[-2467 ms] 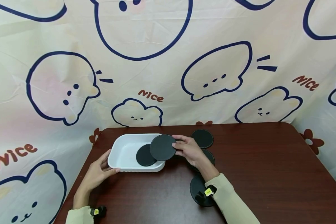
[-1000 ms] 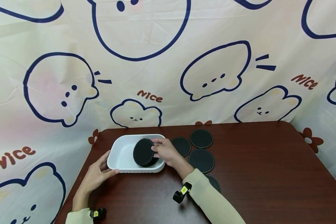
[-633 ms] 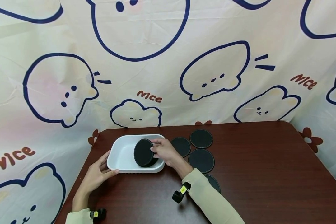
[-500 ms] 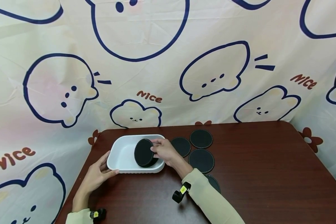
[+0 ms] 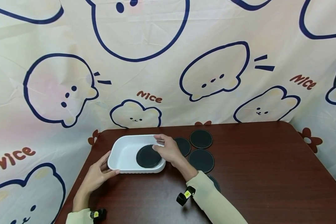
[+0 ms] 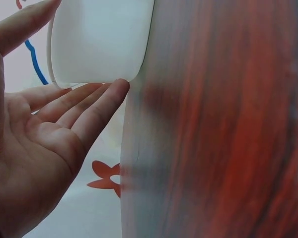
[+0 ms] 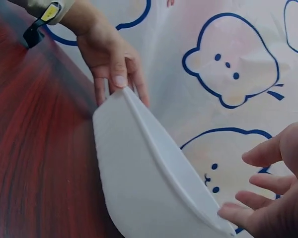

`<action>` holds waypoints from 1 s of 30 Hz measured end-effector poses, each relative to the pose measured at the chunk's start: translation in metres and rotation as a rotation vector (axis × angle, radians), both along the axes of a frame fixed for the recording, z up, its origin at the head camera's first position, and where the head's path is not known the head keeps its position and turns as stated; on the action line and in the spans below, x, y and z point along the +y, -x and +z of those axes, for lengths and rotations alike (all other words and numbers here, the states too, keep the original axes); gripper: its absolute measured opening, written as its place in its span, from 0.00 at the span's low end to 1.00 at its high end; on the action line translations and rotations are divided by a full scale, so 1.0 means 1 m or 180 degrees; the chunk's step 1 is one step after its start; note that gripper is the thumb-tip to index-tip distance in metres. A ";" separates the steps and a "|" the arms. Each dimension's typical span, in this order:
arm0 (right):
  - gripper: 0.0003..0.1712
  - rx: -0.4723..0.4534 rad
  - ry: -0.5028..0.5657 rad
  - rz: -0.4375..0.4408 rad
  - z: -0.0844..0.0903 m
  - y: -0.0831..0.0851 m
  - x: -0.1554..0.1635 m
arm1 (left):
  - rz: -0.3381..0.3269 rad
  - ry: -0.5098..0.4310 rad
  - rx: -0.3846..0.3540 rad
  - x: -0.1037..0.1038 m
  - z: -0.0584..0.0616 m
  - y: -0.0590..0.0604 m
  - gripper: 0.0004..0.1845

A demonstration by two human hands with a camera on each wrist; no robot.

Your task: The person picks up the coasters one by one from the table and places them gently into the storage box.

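A white rectangular tray [image 5: 123, 157] sits toward the table's left. My left hand [image 5: 96, 174] grips its left end, thumb at the near corner and fingers along the side; the left wrist view shows those fingers against the tray's end wall [image 6: 99, 42]. Inside the tray's right half lies a round black coaster [image 5: 147, 157], flat, covering most or all of another beneath it. Above the tray's right end is my right hand [image 5: 170, 151], thumb and fingers apart, holding nothing. The right wrist view shows its spread fingers [image 7: 253, 198] beside the rim.
To the right of the tray, several black coasters lie on the dark wood table [image 5: 263, 168]: one [image 5: 184, 146] partly behind my right hand, one at the back [image 5: 201, 139], one nearer [image 5: 201, 161], and one [image 5: 214, 183] mostly under the sleeve. A printed cloth [image 5: 168, 81] hangs behind.
My right hand brought a coaster over the tray and held it tilted there. It has since let go, the coaster lies flat, and the hand has moved slightly right. The left hand stays put.
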State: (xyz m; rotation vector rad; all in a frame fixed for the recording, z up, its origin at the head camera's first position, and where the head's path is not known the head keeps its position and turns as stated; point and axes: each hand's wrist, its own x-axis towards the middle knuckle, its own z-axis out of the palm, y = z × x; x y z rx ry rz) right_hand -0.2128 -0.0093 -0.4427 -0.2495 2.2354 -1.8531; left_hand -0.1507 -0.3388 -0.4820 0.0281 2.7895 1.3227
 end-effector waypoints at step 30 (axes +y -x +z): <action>0.30 -0.0292 0.0304 0.0401 0.001 -0.024 0.131 | -0.0110 0.0156 0.0138 0.002 -0.002 0.003 0.61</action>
